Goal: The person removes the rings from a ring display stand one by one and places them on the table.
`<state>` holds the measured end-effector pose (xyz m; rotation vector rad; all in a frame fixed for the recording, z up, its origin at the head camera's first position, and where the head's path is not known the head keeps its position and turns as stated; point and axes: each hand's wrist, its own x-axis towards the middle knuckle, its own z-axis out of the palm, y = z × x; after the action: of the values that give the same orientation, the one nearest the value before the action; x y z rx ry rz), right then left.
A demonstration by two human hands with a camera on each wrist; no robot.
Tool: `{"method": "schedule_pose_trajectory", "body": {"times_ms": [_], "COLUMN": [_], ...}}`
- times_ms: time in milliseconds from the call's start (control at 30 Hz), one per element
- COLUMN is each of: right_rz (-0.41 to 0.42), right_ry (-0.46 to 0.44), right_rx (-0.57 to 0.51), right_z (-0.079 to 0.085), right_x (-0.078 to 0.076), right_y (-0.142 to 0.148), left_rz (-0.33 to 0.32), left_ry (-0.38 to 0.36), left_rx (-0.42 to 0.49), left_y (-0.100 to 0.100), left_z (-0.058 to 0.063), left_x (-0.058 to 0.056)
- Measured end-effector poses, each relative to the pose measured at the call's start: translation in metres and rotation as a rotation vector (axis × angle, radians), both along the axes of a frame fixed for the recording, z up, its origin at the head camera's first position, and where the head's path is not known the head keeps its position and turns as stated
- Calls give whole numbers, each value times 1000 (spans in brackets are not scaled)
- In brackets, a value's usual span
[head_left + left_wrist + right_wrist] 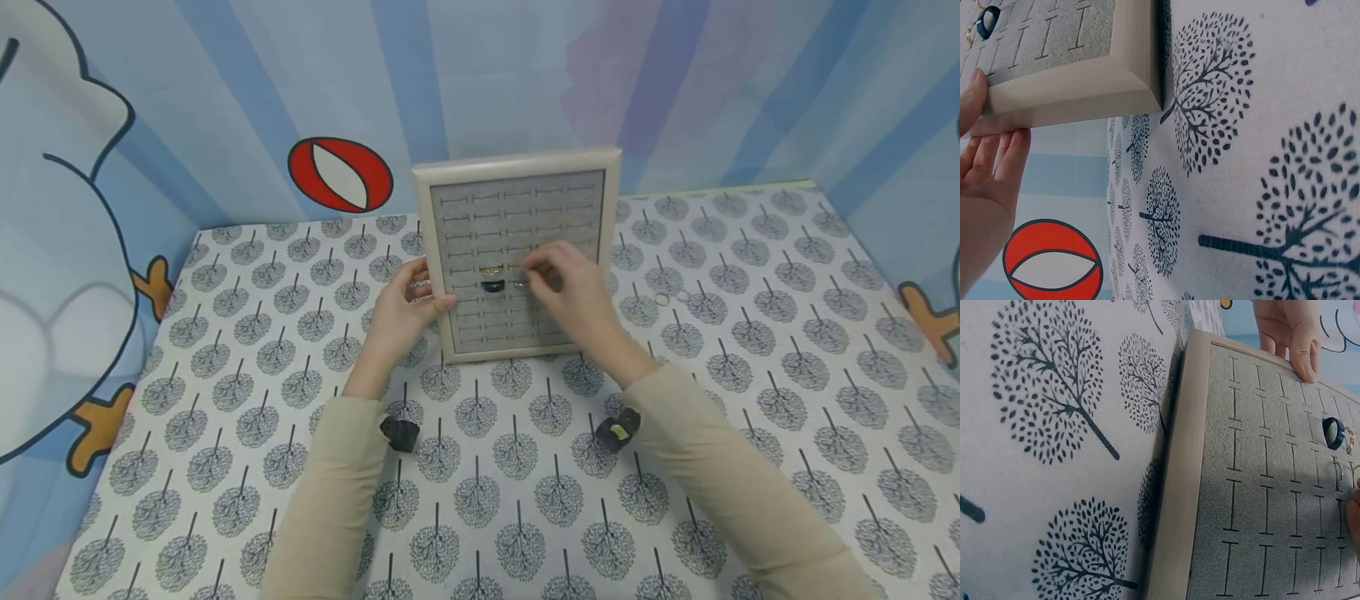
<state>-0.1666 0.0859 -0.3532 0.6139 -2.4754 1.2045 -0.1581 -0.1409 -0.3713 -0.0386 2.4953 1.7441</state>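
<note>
A ring display board point(517, 357), pale-framed with grey slotted padding, stands tilted up on the table. My left hand point(397, 321) grips its left edge, thumb on the front and fingers behind. In the slots sit a black ring point(1334, 433), a patterned gold ring point(1350, 440) beside it and a thin silver ring point(1339, 470). My right hand point(573, 292) is at the middle of the padding, pinching a thin gold-coloured ring point(1355, 467) at the slots; the fingers hide most of it.
To the right of the board, a gold-toned ring point(662, 299) and a silvery ring point(683, 296) lie on the tree-patterned tablecloth point(480, 500). A striped cloth backdrop point(495, 75) with cartoon prints rises behind the table.
</note>
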Motion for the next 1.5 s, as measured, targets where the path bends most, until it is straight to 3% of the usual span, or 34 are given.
{"method": "schedule_pose_trajectory", "body": {"times_ms": [133, 400, 533, 967, 1200, 1333, 1500], "right_rz": [3, -50, -80, -278, -372, -434, -493], "right_ry": [-63, -332, -412, -445, -421, -443, -501], "right_rx": [-49, -185, -218, -352, -450, -424, -286], "right_z": [1, 7, 13, 26, 15, 3, -11], "right_x": [0, -6, -6, -11, -22, -26, -25], "right_y": [3, 16, 28, 81, 123, 141, 154], "left_rz": [0, 1, 0, -7, -17, -19, -16], "left_ry": [-4, -2, -1, -28, -18, -18, -21], "left_rx": [1, -1, -6, -5, 5, 11, 8], "left_y": [0, 0, 0, -1, -1, -1, -1], "left_z": [0, 1, 0, -2, -2, -1, -1], "left_x": [0, 0, -1, -4, -4, -3, -3]}}
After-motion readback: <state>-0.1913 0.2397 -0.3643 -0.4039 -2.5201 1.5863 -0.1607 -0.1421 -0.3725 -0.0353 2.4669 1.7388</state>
